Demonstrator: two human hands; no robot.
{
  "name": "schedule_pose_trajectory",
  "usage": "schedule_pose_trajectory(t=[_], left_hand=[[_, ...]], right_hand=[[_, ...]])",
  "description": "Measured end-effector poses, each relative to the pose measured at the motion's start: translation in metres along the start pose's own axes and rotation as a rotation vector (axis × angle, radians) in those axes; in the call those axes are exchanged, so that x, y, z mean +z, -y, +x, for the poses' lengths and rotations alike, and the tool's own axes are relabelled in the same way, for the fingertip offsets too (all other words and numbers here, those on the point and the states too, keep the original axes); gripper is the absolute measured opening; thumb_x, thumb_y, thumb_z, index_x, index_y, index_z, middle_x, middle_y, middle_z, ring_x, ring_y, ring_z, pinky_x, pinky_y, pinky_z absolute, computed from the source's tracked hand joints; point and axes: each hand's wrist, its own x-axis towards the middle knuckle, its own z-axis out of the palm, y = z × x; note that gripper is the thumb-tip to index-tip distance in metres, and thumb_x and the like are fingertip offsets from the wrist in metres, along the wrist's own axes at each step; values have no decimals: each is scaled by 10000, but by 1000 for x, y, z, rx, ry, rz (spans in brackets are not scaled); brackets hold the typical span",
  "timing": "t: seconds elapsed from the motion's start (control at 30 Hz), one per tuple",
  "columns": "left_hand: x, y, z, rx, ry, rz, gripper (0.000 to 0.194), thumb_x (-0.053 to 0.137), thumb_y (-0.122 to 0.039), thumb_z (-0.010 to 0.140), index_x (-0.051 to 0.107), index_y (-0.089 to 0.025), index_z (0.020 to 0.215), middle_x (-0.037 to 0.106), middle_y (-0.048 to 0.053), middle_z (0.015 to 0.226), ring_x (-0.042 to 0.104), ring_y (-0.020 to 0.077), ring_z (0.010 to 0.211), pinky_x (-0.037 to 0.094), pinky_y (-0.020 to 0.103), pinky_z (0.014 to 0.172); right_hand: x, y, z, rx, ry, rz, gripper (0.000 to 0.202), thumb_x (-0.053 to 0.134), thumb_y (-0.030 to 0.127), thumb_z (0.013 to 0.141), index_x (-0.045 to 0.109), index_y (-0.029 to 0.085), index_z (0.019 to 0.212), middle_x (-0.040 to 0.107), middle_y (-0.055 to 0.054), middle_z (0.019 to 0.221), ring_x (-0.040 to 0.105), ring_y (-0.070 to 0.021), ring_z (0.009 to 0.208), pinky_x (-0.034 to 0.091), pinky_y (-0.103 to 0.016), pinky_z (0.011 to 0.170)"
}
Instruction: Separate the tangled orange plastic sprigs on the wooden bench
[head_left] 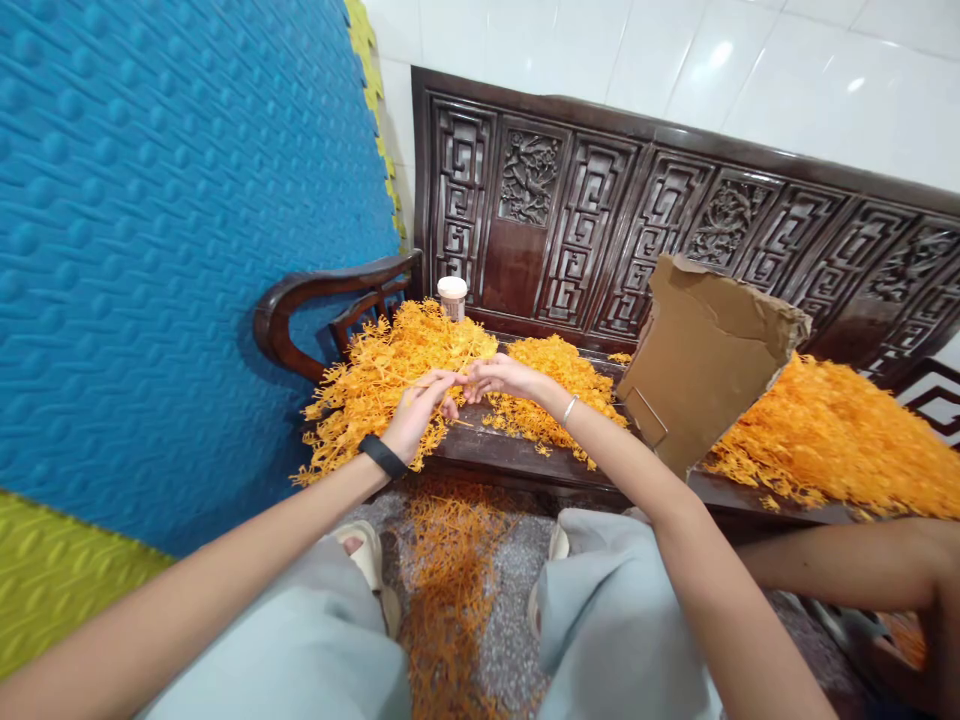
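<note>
Orange stringy pieces lie in a large heap (375, 390) at the left end of a dark wooden bench (510, 455), with a smaller heap (559, 375) to its right. My left hand (424, 405), below a black wristband, is at the right edge of the large heap with its fingers closed. My right hand (495, 377), with a silver bracelet on the wrist, meets it fingertip to fingertip between the two heaps. Whatever the fingers hold is too small to make out; bits of orange show around them.
A white-lidded jar (452, 297) stands behind the large heap. A cardboard piece (705, 350) stands upright before another orange heap (847, 430). Another person's bare limb (847, 570) is at the lower right. Orange scraps (450, 590) cover the floor between my feet.
</note>
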Motion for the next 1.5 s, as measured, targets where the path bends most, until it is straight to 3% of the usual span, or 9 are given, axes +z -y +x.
schedule_pose_trajectory(t=[0.17, 0.27, 0.43, 0.53, 0.67, 0.83, 0.97, 1.2, 1.5], left_hand=[[-1, 7, -1, -83, -33, -14, 229, 510, -348, 731, 604, -145, 781, 637, 42, 903, 479, 67, 457, 390, 242, 505], [-2, 7, 1, -159, 10, -30, 212, 521, -333, 721, 588, -140, 778, 646, 37, 798, 442, 55, 427, 357, 223, 476], [2, 7, 5, -216, 121, -46, 153, 538, -282, 712, 558, -130, 717, 591, 10, 618, 355, 36, 394, 263, 191, 419], [7, 7, 6, -245, 84, -75, 126, 514, -251, 725, 547, -130, 714, 566, 4, 591, 327, 31, 388, 233, 184, 409], [9, 6, 6, -269, 68, -103, 101, 506, -227, 724, 547, -135, 716, 565, 4, 587, 330, 32, 386, 237, 184, 410], [15, 6, 3, -303, 78, -128, 82, 498, -198, 718, 542, -132, 695, 562, 8, 564, 305, 25, 365, 219, 176, 394], [30, 6, 1, -312, 26, -165, 54, 503, -161, 705, 515, -138, 657, 511, -17, 488, 276, 18, 339, 187, 163, 376], [48, -8, -2, -333, -25, -288, 83, 468, -139, 724, 472, -138, 641, 475, -33, 449, 224, 4, 314, 161, 148, 355], [56, -19, 0, -401, -8, -379, 91, 451, -149, 715, 444, -148, 625, 434, -52, 429, 192, 5, 308, 152, 145, 337]], right_hand=[[-14, -1, -4, 41, -83, -96, 216, 657, 242, 620, 599, 90, 761, 638, -38, 659, 598, -111, 616, 476, -245, 653], [-28, 0, -9, -5, -216, -259, 164, 645, 249, 618, 589, 98, 646, 607, -11, 584, 566, -93, 559, 462, -231, 617], [-36, -2, -12, -70, -252, -599, 183, 480, 206, 726, 550, 106, 588, 565, -5, 515, 534, -93, 497, 424, -219, 554], [-34, -6, -9, -100, -306, -922, 215, 419, 194, 772, 538, 116, 610, 538, 3, 492, 499, -88, 471, 380, -209, 537], [-32, -10, -10, -91, -382, -1553, 230, 390, 239, 829, 554, 115, 726, 583, -49, 589, 505, -130, 543, 339, -245, 574], [-44, -17, -16, -100, -204, -1999, 281, 334, 291, 880, 526, 86, 890, 609, -107, 709, 535, -173, 657, 333, -294, 695], [-58, -21, -15, -161, -126, -2107, 284, 329, 305, 886, 510, 86, 888, 605, -118, 747, 534, -187, 707, 321, -314, 724], [-69, -15, -16, -282, -219, -2151, 319, 304, 319, 892, 522, 89, 859, 590, -124, 731, 502, -197, 700, 305, -333, 694], [-67, 0, -26, -168, -368, -2025, 381, 244, 316, 894, 537, 77, 854, 577, -160, 749, 477, -217, 696, 290, -370, 717]])
